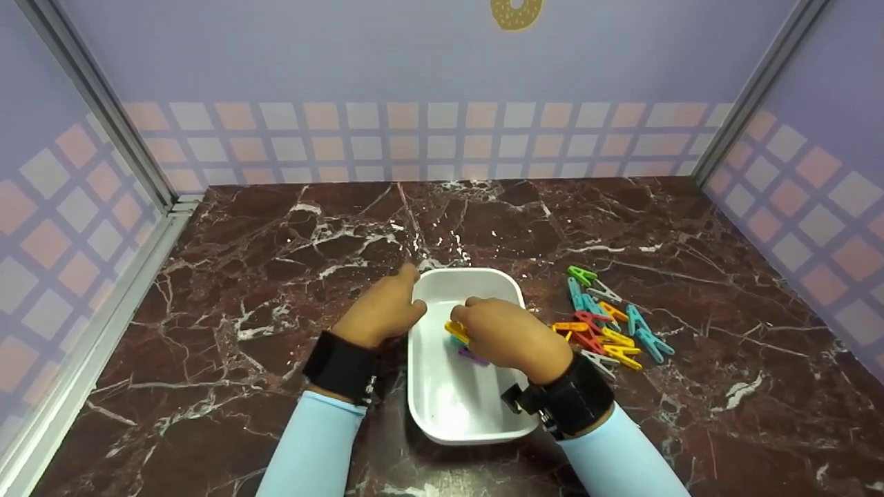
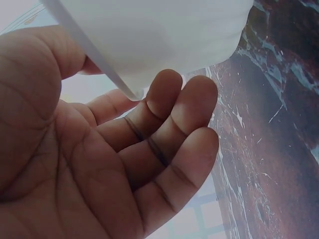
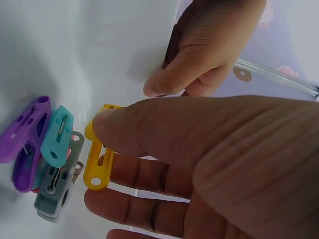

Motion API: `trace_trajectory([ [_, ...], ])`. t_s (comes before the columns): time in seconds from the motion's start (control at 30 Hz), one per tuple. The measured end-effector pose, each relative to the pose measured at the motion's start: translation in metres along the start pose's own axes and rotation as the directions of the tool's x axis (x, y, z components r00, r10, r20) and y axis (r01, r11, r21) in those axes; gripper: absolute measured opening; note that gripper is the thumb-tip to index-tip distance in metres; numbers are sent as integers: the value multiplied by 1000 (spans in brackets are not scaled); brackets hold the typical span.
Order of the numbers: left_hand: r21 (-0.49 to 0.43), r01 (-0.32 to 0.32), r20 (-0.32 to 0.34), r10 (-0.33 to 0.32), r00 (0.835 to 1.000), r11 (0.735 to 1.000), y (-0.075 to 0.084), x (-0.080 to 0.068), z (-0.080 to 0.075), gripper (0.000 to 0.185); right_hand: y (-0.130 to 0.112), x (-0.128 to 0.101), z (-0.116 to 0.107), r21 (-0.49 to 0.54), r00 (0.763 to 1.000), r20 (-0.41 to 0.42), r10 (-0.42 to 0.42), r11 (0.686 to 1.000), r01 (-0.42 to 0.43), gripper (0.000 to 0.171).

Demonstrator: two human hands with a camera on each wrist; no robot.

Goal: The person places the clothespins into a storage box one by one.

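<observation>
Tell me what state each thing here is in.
White tray: upright, uncovered, partly filled.
Left hand: holding the tray's rim.
Yellow clip: held over the tray.
Right hand: pinching that clip.
Purple clip: loose in the tray.
Teal clip: loose in the tray.
Gray clip: loose in the tray.
Clip pile: loose on the table beside the tray.

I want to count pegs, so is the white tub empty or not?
Not empty: the right wrist view shows a purple peg, a turquoise peg and a grey peg inside the tub. It isn't full either.

Tray on table, pegs inside — peg pile to right
</observation>
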State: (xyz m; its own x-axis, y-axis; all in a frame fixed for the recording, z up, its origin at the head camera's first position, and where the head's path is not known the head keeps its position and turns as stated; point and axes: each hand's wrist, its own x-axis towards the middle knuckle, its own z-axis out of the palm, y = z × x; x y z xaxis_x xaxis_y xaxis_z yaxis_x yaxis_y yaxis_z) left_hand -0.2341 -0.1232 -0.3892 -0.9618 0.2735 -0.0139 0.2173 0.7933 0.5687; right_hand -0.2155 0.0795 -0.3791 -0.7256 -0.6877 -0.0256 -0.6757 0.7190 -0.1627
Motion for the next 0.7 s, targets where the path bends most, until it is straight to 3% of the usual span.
trace_trajectory([
  [0.23,-4,2,5,-2,1000,1000,1,1,1,42,1,1,4,-4,999,-16,-36,999,36,20],
  [0.7,-21,9,-1,-9,1000,1000,1,0,1,39,11,6,10,4,999,-19,32,999,-32,15],
])
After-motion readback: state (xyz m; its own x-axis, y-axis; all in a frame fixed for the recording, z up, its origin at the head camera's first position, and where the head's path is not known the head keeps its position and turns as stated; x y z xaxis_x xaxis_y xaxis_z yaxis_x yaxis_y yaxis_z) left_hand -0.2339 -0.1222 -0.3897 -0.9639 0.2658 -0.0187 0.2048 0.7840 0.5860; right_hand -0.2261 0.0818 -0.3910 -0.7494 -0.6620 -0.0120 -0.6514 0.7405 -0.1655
